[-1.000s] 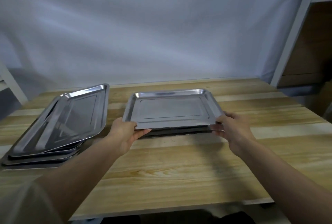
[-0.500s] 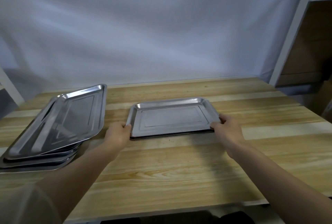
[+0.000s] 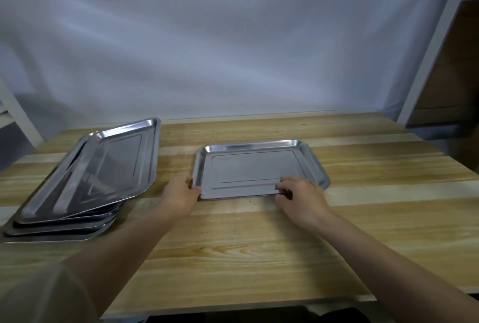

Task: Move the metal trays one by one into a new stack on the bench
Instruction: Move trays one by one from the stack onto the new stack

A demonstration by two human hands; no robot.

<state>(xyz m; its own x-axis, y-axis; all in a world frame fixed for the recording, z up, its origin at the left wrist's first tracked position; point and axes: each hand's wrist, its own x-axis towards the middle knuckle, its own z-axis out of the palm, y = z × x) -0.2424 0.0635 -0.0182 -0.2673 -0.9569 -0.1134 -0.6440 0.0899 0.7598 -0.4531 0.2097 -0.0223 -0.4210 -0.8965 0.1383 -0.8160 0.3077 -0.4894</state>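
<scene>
Head camera, looking down over a workbench: a white sheet (image 3: pixel 233 50) hangs as a backdrop well beyond both hands, and a pale shelf post (image 3: pixel 430 58) rises far off to the right of the right hand. Under the outstretched forearms runs the wooden bench (image 3: pixel 259 250), its planks banded light and dark.

Just left of the left hand, near it but not touching, sits the old stack (image 3: pixel 77 193) of metal trays (several rims show, fanned untidily, the uppermost tilted with its far edge raised).

Between the two hands and just beyond them lies the top tray (image 3: pixel 254 167), flat on the new stack at the middle of the bench. The rim of a lower tray (image 3: pixel 320 169) shows beyond the right hand, along the top tray's right side, so the two are not squared up.

The left hand (image 3: pixel 181 195) grasps the top tray at its near-left corner, thumb laid on the rim. The right hand (image 3: pixel 302 199) holds the tray's near edge, right of centre, with its fingers curled onto the rim.

Both forearms are bare. A pale sleeve (image 3: pixel 39 294) shows, blurred, behind the left hand at the lower-left corner.
</scene>
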